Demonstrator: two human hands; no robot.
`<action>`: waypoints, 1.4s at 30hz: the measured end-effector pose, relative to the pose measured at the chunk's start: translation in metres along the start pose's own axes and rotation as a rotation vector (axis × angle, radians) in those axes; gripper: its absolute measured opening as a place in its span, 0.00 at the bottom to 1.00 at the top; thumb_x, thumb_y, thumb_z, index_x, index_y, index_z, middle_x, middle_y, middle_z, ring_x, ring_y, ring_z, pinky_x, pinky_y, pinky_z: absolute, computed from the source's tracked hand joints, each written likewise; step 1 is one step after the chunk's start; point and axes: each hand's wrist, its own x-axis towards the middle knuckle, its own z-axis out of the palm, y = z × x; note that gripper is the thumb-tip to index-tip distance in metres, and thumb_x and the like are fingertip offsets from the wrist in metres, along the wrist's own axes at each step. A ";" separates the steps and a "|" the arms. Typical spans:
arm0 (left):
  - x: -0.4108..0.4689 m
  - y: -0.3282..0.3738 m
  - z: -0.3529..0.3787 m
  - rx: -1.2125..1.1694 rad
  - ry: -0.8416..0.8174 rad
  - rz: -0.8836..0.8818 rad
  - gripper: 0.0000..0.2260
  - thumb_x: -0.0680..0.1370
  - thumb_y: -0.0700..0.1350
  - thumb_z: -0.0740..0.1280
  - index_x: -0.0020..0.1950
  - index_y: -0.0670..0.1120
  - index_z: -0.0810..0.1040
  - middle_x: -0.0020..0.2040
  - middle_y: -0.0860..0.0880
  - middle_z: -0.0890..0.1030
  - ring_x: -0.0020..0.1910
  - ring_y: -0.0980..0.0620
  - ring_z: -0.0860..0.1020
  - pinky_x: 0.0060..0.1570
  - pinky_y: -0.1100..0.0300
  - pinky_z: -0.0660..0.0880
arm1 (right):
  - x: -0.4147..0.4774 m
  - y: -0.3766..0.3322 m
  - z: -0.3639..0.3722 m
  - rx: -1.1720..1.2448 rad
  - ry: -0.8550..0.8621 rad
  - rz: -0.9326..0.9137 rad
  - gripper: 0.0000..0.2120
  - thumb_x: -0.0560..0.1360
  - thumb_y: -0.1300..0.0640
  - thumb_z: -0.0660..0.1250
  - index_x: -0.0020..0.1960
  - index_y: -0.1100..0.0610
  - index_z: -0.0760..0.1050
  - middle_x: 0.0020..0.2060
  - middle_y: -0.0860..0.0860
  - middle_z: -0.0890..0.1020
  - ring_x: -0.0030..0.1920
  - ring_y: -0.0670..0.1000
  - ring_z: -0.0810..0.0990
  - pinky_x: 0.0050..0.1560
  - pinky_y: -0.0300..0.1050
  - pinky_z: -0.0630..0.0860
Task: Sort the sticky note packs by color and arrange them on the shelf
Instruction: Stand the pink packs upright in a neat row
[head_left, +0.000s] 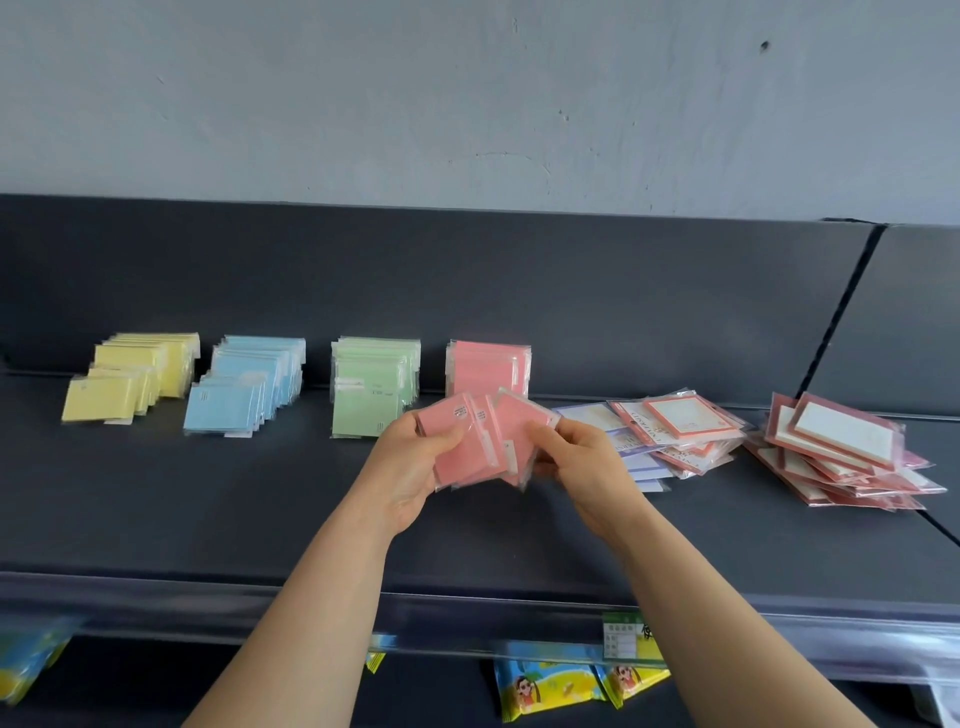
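Bright snack packets (524, 686) hang below the shelf's front rail, beside a green price tag (626, 636). Above them both forearms reach over the dark shelf (208, 493). The left hand (410, 467) grips a loose fan of pink sticky note packs (478, 447), thumb curled over the top pack. The right hand (576, 457) pinches the fan's right edge, seemingly squaring it up.

Just beyond the hands, a pink stack (488, 366) leans against the shelf's back panel. To its left stand the green stack (371, 389), blue stack (244, 387) and yellow stack (130, 379), each apart from the next. To the right lie an unsorted heap of bordered pads (670, 436) and, farther right, a red-bordered pile (841, 457).

The packs are wrapped in slick film and held unevenly, so one could slide out of the fan and drop off the shelf. Set down carelessly, they could also knock the leaning pink stack over, or push into the green stack close beside it.
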 end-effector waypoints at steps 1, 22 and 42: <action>0.000 0.000 -0.002 -0.015 0.011 -0.001 0.11 0.78 0.37 0.68 0.60 0.43 0.77 0.55 0.46 0.83 0.54 0.48 0.81 0.42 0.52 0.80 | 0.000 0.000 0.000 0.018 0.012 0.003 0.05 0.79 0.60 0.64 0.50 0.58 0.78 0.47 0.54 0.85 0.47 0.52 0.84 0.49 0.46 0.80; -0.005 -0.005 0.012 -0.486 0.092 0.016 0.11 0.83 0.35 0.56 0.61 0.43 0.74 0.51 0.43 0.82 0.48 0.48 0.81 0.40 0.54 0.79 | -0.006 -0.002 0.024 0.045 -0.051 0.066 0.08 0.80 0.62 0.59 0.49 0.58 0.76 0.48 0.56 0.84 0.47 0.52 0.82 0.51 0.47 0.80; 0.018 -0.017 -0.001 0.791 0.000 0.188 0.21 0.82 0.39 0.58 0.74 0.51 0.62 0.64 0.53 0.72 0.50 0.59 0.72 0.38 0.71 0.65 | 0.011 0.009 0.026 -0.585 -0.089 -0.156 0.18 0.78 0.61 0.64 0.67 0.54 0.67 0.59 0.46 0.77 0.58 0.45 0.75 0.57 0.37 0.68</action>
